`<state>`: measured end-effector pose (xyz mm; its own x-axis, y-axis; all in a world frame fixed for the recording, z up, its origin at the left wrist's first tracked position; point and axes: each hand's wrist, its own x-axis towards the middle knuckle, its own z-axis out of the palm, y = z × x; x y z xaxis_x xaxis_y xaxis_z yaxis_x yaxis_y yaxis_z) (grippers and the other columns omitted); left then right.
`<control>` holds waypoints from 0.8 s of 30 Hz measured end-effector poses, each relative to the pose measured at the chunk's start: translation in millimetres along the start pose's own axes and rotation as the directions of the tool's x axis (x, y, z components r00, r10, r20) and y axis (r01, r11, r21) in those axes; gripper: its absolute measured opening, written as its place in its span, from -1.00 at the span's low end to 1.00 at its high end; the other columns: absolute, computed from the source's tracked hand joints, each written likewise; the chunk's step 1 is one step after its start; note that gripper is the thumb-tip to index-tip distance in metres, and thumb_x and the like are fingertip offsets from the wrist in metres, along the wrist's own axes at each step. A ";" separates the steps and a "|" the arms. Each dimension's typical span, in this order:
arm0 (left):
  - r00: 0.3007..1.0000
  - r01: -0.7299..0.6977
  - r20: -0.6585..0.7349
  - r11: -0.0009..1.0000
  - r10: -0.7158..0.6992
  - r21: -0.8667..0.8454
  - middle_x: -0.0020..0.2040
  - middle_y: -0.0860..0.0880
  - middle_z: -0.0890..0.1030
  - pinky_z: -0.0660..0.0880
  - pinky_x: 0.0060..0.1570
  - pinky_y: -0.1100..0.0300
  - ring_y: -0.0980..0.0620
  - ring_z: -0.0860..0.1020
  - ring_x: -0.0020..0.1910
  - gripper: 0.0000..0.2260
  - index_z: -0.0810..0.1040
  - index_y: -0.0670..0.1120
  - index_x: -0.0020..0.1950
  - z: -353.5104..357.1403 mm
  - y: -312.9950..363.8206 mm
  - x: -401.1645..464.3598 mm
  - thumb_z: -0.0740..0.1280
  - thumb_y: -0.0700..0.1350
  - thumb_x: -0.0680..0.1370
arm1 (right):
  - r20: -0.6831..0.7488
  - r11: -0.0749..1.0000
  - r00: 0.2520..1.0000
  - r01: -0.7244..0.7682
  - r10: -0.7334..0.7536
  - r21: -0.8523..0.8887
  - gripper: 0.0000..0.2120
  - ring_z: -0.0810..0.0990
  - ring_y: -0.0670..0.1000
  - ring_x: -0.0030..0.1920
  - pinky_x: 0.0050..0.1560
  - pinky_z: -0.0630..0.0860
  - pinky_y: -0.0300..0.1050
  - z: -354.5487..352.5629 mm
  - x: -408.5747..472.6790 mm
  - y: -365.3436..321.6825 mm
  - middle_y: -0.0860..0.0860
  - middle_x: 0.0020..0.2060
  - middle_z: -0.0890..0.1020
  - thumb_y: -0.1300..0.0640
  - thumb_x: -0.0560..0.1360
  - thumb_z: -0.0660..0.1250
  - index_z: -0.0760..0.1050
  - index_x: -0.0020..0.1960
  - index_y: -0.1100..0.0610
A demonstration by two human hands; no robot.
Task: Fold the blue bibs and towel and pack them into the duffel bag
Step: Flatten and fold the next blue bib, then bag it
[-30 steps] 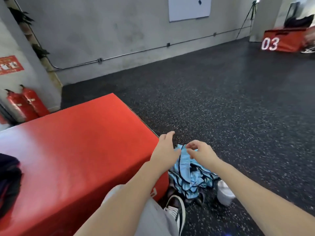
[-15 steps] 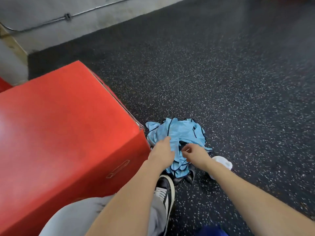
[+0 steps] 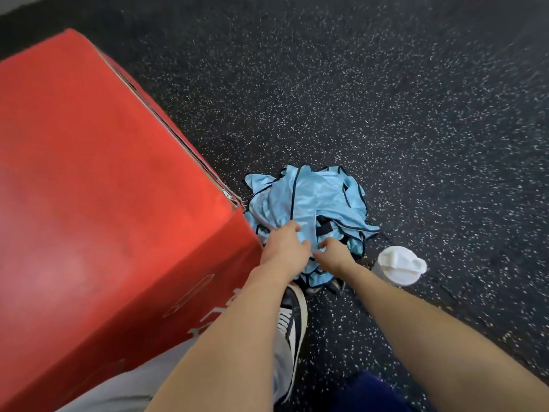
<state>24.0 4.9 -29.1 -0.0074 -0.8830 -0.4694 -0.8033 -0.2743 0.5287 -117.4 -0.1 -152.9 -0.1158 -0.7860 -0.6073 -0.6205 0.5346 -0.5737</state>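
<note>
Left hand, right hand reaching down into bibs.

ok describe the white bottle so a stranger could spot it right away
Start at the big red box on the speckled floor. By its near corner lies the pile of blue bibs; the white bottle stands right of it, the only hard, white thing there.

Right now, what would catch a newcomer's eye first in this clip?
A big red box fills the left. Beside its corner, a heap of blue bibs lies on the speckled floor, with the left hand and right hand on it. A white bottle stands to the right.
</note>
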 end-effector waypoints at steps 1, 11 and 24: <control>1.000 0.021 -0.001 1.000 -0.021 0.002 0.22 -0.09 0.60 0.55 0.17 -0.03 -0.12 0.59 0.14 -0.63 0.48 0.04 0.39 2.0 -1.3 1.2 0.31 -0.03 0.57 | -0.020 1.000 1.000 0.007 -0.007 -0.007 -0.84 0.63 0.14 -0.20 -0.25 0.58 0.00 4.4 3.3 0.0 0.09 -0.22 0.61 0.04 0.48 0.34 0.42 -0.11 0.11; 0.999 0.044 0.016 0.999 -0.044 0.014 0.26 -0.10 0.59 0.52 0.22 0.01 -0.13 0.55 0.24 -0.59 0.45 0.03 0.42 2.7 9.8 0.4 0.30 -0.06 0.56 | -0.067 0.960 0.997 0.044 -0.026 0.278 -0.88 0.71 0.10 -0.38 -0.38 0.57 0.02 -7.1 -12.3 -10.4 0.14 -0.29 0.71 0.18 0.51 0.30 0.55 -0.12 0.23; 0.957 -0.224 -0.193 0.974 0.217 -0.019 0.29 -0.02 0.57 0.46 0.11 0.20 -0.01 0.57 0.15 -0.52 0.38 0.02 0.50 -75.7 44.4 -87.9 0.30 -0.16 0.58 | -0.115 0.835 0.879 0.475 -0.462 0.276 -0.91 0.73 0.07 -0.23 -0.08 0.64 0.11 -149.3 -140.9 -103.4 0.10 -0.26 0.73 0.27 0.55 0.30 0.52 -0.04 0.31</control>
<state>34.1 41.5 89.2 -0.0660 -0.9780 -0.1980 -0.7696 -0.0764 0.6340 -152.8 9.0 74.1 0.0961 -0.9739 -0.2058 -0.3594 0.1589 -0.9195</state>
